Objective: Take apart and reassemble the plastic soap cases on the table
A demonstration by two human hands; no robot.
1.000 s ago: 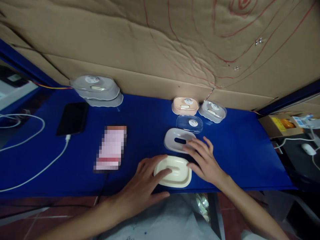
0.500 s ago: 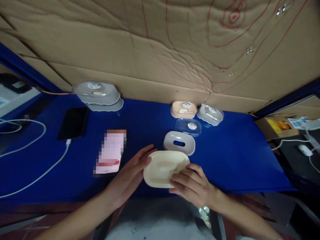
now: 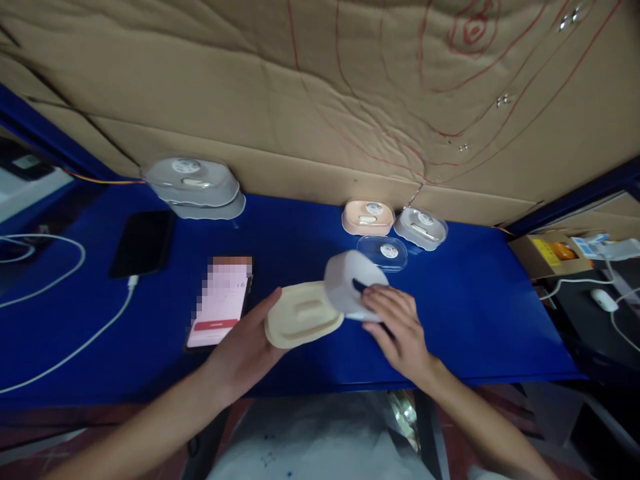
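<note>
My left hand point(image 3: 255, 333) is closed on the left end of a cream oval tray point(image 3: 305, 313), which has a raised bar in its middle. Fingers of my right hand point(image 3: 400, 330) grip a pale grey oval shell point(image 3: 347, 280) near its dark slot. The shell is tilted and slightly blurred, overlapping the tray's right end; whether the two touch I cannot tell. Just behind the shell, a clear oval lid point(image 3: 373, 250) with a round sticker lies on the blue table.
Against the cardboard wall stand a peach lidded box point(image 3: 367, 219), a grey lidded box point(image 3: 420, 230) and stacked grey boxes point(image 3: 200, 190). Left of my hands lie a lit phone point(image 3: 220, 300) and a black phone point(image 3: 143, 243) with a white cable point(image 3: 100, 348).
My right hand has let go of the cream tray and lifted the pale grey shell from the table, tilting it. My left hand has shifted the tray a little left and away from me.
</note>
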